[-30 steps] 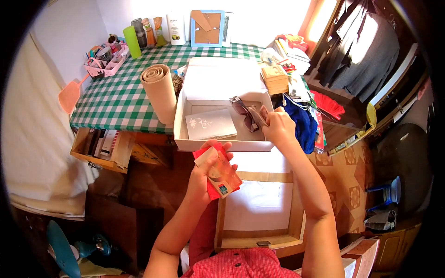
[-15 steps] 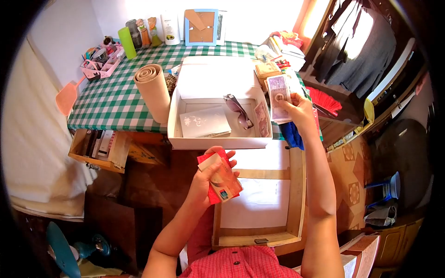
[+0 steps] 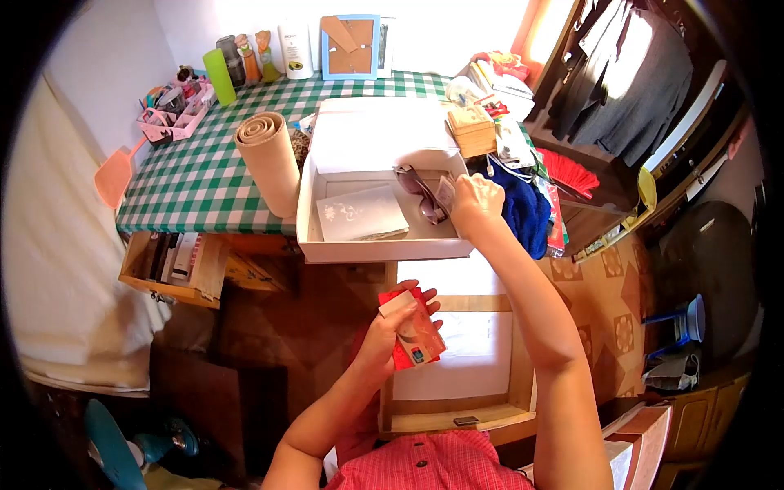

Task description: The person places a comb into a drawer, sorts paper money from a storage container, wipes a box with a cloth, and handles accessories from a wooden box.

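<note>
My left hand [image 3: 380, 336] is closed around a small stack of red envelopes and cards [image 3: 420, 331], held in front of the table above the open drawer. My right hand [image 3: 478, 201] reaches over the right wall of the white box [image 3: 384, 251], its fingers closed on a banknote [image 3: 445, 193], of which only a part shows. Sunglasses [image 3: 422, 194] lie in the box, just left of that banknote. A white card or booklet with silvery print [image 3: 362, 214] rests in the box's left half. The box's lid [image 3: 384, 135] stands open at the back.
A rolled tan mat [image 3: 269, 167] stands left of the box on the checked tablecloth [image 3: 188, 175]. To the right are a wooden box [image 3: 474, 131] and blue cloth [image 3: 527, 208]. Below, an open drawer [image 3: 449, 367] with white lining juts out; a smaller drawer [image 3: 175, 265] is open at left.
My right hand has moved left and down from beside the box, carrying the banknote into its right side. My left hand, with the envelopes and cards, has shifted right and slightly down.
</note>
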{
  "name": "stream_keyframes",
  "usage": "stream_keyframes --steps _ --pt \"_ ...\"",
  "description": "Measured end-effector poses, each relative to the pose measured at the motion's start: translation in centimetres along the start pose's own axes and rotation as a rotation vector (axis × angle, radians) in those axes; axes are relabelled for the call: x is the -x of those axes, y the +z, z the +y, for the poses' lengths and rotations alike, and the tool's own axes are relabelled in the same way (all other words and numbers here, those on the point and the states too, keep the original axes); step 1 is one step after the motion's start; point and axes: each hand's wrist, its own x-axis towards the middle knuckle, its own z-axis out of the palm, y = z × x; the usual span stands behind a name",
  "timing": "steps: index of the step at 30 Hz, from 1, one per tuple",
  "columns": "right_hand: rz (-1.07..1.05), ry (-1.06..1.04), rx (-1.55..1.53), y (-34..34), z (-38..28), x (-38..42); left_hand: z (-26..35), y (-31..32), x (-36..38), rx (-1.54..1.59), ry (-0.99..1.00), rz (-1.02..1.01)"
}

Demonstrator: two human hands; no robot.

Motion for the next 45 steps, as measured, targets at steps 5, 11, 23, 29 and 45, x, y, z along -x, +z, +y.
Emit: stream_keyframes --steps 5,11,23,29,45 --pt "0.073 -0.022 0.186 -0.6 -0.5 -0.6 0.3 -0.3 0.2 0.009 0.015 0.043" --pt "-0.176 0.038 0.124 -1.1 -0.2 -2.2 0.2 -0.6 0.0 0.011 0.015 0.040" --pt "0.231 -0.107 -0.829 -0.4 4.8 -0.7 0.1 -0.3 -0.1 0.001 0.055 0.081" --pt "-0.309 -0.086 -1.764 -3.7 6.1 7.0 0.3 0.3 -0.8 0.103 0.081 0.036" --pt "0.046 -0.415 -1.177 3.0 -1.4 15.0 0.9 1.0 -0.1 0.127 0.193 -0.098"
